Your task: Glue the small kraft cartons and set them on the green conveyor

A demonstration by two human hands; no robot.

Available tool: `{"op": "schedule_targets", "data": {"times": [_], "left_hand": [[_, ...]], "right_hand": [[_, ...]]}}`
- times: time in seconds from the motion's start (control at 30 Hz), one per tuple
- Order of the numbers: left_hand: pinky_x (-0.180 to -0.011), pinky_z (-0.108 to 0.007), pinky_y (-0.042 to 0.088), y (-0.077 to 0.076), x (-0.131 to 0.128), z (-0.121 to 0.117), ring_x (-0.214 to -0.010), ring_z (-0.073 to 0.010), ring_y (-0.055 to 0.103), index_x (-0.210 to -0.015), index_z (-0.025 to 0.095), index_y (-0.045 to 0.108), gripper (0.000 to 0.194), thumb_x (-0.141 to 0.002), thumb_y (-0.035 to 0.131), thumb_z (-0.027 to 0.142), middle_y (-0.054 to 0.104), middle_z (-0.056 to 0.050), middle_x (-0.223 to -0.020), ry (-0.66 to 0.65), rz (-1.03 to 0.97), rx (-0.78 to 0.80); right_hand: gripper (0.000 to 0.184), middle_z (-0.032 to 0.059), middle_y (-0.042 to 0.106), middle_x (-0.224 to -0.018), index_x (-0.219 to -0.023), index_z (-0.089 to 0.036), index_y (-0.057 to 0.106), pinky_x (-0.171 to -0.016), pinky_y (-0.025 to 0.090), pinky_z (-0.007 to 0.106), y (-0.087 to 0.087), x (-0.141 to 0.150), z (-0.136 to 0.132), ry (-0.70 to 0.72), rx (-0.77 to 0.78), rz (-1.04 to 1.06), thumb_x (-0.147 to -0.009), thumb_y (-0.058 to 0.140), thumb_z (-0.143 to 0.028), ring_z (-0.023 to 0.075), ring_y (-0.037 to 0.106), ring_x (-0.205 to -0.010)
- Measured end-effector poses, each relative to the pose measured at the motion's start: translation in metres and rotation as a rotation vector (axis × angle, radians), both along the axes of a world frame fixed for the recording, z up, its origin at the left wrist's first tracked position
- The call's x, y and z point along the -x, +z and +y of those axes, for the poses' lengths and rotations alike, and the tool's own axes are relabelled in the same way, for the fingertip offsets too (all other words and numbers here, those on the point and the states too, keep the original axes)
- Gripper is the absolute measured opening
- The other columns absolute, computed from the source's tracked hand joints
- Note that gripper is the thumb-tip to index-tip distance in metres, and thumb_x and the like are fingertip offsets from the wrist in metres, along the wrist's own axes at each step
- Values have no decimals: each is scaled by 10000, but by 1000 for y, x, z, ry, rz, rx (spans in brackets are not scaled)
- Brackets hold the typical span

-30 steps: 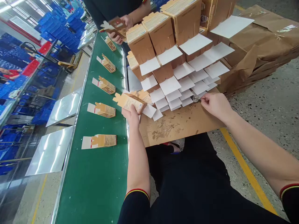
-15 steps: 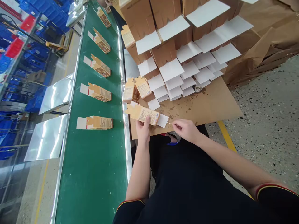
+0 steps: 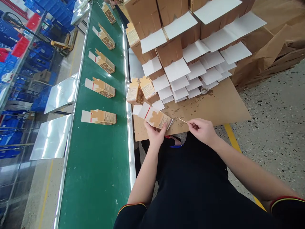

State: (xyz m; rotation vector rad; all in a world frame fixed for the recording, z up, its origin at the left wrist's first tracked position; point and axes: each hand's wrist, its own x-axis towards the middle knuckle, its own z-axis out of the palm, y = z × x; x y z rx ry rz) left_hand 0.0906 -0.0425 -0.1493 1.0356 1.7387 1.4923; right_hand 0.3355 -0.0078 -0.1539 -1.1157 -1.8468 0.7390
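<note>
My left hand [image 3: 154,135] grips a small tan carton [image 3: 156,117] with a white flap, tilted over the near edge of the brown cardboard sheet [image 3: 214,108]. My right hand [image 3: 202,129] pinches a thin stick [image 3: 183,121] whose tip points at the carton's right end, a short gap away. A small round glue dish [image 3: 204,90] sits on the sheet behind my right hand. Two more small cartons [image 3: 140,90] stand upright at the sheet's left edge.
A green conveyor belt [image 3: 100,159] runs along my left, carrying several tan cartons [image 3: 98,117] in a row. A tall stack of brown cartons with white flaps [image 3: 181,54] fills the back of the sheet. Brown paper bundles [image 3: 274,41] lie at right. Blue crates [image 3: 14,95] stand far left.
My right hand came back from the glue dish with the stick toward the carton. My left hand pulled the carton nearer and turned it so the white flap now points left.
</note>
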Motion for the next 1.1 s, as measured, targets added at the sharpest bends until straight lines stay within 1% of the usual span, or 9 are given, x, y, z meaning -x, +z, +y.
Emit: {"op": "schedule_targets", "data": {"times": [0.17, 0.3, 0.47, 0.6, 0.77, 0.87, 0.93, 1.0, 1.1], "left_hand": [[-1159, -541, 617, -4, -8, -10, -1415, -402, 710, -1355, 308, 535, 784, -754, 1019, 447, 722, -178, -1388, 27, 176, 109], [-1139, -546, 635, -8, -7, -8, -1428, -424, 702, -1289, 320, 554, 740, -735, 1035, 419, 741, -167, -1372, 47, 199, 163], [-1125, -568, 657, -9, 2, -3, -1359, -403, 747, -1286, 302, 524, 837, -669, 1064, 468, 723, -161, -1377, 80, 166, 57], [-1231, -580, 587, 9, 44, -14, -1439, -375, 714, -1387, 307, 463, 925, -700, 1060, 476, 670, -165, -1512, 200, 107, -23], [-1291, -568, 540, 40, 145, -51, -1591, -351, 601, -1459, 331, 358, 993, -731, 1020, 472, 563, -195, -1674, 488, 177, -37], [-1272, -562, 557, 45, 194, -67, -1549, -343, 641, -1458, 300, 335, 1000, -738, 1007, 473, 529, -233, -1688, 590, 239, 62], [-1290, -565, 534, 41, 208, -74, -1541, -342, 645, -1479, 283, 315, 1019, -752, 1004, 469, 522, -251, -1686, 590, 236, 152], [-1348, -576, 459, 33, 208, -80, -1615, -348, 567, -1532, 277, 265, 1056, -777, 981, 461, 488, -257, -1702, 602, 279, 201], [-1411, -586, 335, 21, 190, -95, -1713, -358, 405, -1571, 268, 226, 928, -889, 823, 467, 377, -254, -1728, 785, 462, 125]], "right_hand": [[151, 9, 746, -728, -909, -249, 810, -587, 574, 280, 6, -27, -11, -137, 30, 24, -1017, 708, -221, 156, 659, -589], [154, -3, 735, -711, -911, -246, 816, -574, 555, 262, 12, -24, -17, -107, 19, 74, -1017, 716, -196, 142, 652, -574], [176, -10, 724, -683, -884, -244, 821, -561, 545, 261, 19, -12, -13, -115, -48, 165, -1023, 722, -200, 135, 638, -550], [175, 6, 753, -710, -892, -267, 837, -566, 580, 294, 19, -20, -11, -188, -10, 170, -1032, 739, -307, 163, 672, -570], [184, 31, 790, -748, -906, -293, 828, -567, 625, 356, 11, -29, -11, -194, 44, 136, -1028, 743, -401, 204, 708, -586], [159, 23, 790, -742, -911, -281, 825, -548, 624, 345, 10, -24, -8, -139, 24, 155, -1023, 750, -364, 197, 715, -570], [147, 10, 787, -730, -900, -274, 826, -532, 612, 328, 12, -20, -5, -100, -10, 164, -1017, 745, -313, 184, 709, -553], [148, 2, 790, -728, -885, -277, 832, -534, 615, 322, 14, -21, -2, -82, -40, 162, -1007, 749, -277, 178, 708, -549], [119, 21, 815, -756, -886, -276, 853, -555, 646, 336, 14, -34, 1, -154, -49, 137, -979, 778, -276, 199, 744, -580]]}}
